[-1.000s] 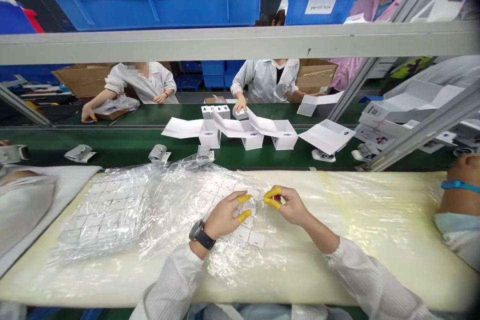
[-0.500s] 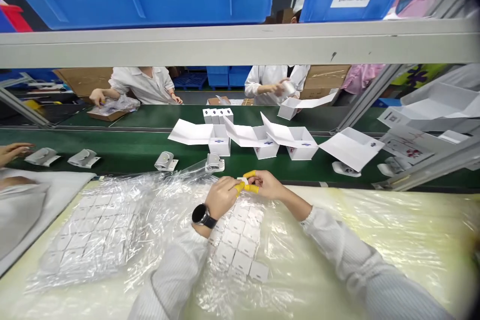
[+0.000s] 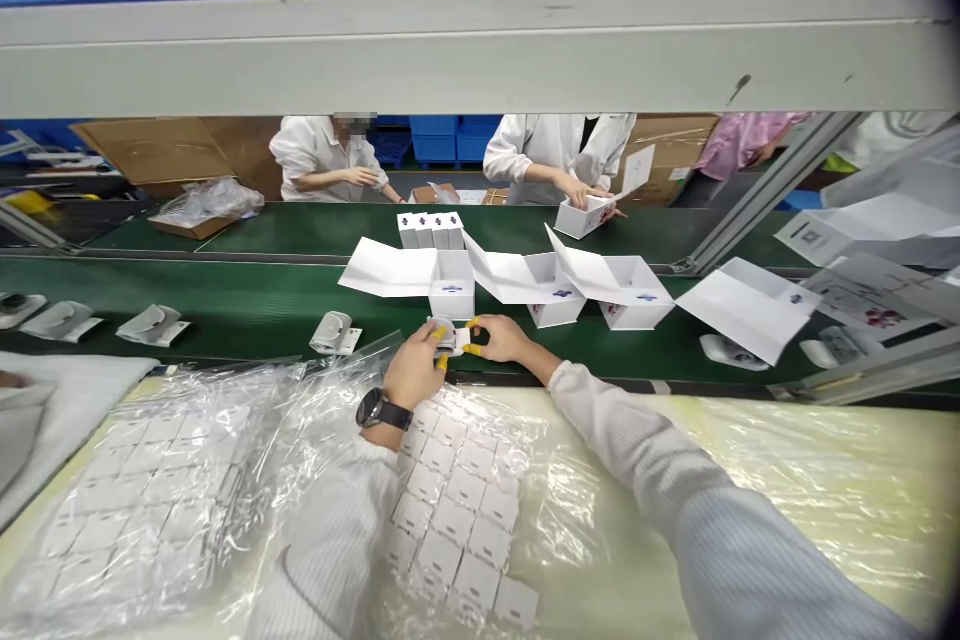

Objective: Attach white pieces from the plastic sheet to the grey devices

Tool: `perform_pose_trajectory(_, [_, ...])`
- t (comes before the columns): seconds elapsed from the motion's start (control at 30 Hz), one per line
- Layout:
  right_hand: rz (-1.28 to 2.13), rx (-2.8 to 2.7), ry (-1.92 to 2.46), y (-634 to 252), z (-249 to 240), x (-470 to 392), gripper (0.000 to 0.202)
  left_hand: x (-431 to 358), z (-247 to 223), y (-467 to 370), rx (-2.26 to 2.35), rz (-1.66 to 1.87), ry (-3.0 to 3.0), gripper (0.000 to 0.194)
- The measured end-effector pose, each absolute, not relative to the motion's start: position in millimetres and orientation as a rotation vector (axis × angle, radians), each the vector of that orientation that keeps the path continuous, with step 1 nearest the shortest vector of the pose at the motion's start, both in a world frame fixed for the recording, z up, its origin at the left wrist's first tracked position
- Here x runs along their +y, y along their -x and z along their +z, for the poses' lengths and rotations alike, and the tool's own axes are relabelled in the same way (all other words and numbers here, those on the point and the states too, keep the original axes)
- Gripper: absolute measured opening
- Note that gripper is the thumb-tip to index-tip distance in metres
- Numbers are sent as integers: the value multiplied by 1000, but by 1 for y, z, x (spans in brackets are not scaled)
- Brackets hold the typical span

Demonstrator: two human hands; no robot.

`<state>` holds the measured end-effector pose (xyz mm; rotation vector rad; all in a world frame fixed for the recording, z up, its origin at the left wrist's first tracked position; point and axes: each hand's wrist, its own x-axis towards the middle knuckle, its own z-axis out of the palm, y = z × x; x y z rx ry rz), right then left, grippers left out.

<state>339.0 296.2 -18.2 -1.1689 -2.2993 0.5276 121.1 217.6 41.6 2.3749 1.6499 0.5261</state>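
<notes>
Over the near edge of the green belt, my left hand [image 3: 414,366], with yellow finger covers and a black watch at the wrist, pinches a small grey flapped pouch [image 3: 442,328]. My right hand [image 3: 499,338], also in yellow finger covers, closes on a small white card [image 3: 462,340] against the pouch's right side. The fingers partly hide where card and pouch meet. Just below my hands, rows of similar white cards [image 3: 452,518] lie on clear plastic. Another similar pouch [image 3: 334,332] with a white card sticking out rests on the belt to the left.
Several open white boxes [image 3: 452,297] stand on the belt [image 3: 247,300] beyond my hands. A clear plastic bag [image 3: 127,510] of white cards lies at left. A grey shelf beam [image 3: 480,70] crosses overhead. Two co-workers work opposite; one person's hands touch an open box [image 3: 577,218].
Both my hands have moved left and forward from above the cards to the pouch on the belt, carrying the white card. The co-worker opposite at right now handles the open box.
</notes>
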Motion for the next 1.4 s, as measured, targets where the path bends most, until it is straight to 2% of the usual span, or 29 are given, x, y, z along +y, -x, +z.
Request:
perform_pose_trajectory(0.17, [499,-2354,1144,-340,-21,303,35,222,40,-127,1586,337,-2344,66])
perform_pose_trajectory(0.57, [575,-2265,1137,-369,-27,293,41,224,39,-149,1466,243,-2353,66])
perform_pose_trajectory(0.83, [678,-2207,1158,-392,-35,298,20,225,39,-162,1366,216,-2393,70])
perform_pose_trajectory(1.0, [793,-2016,1478,-396,-35,303,41,226,40,-175,1323,188,-2376,71])
perform_pose_trajectory(1.13, [677,-1890,1581,-403,-18,271,28,210,48,-175,1257,364,-2325,64])
perform_pose_trajectory(1.23, [646,-1716,1487,-404,1,207,19,179,56,-164,1084,600,-2257,45])
perform_pose_trajectory(1.33, [988,-1777,1227,-393,18,129,20,143,59,-152,881,561,-2120,19])
perform_pose_trajectory(1.4, [1189,-1875,1109,-380,22,87,16,125,56,-146,823,483,-2069,11])
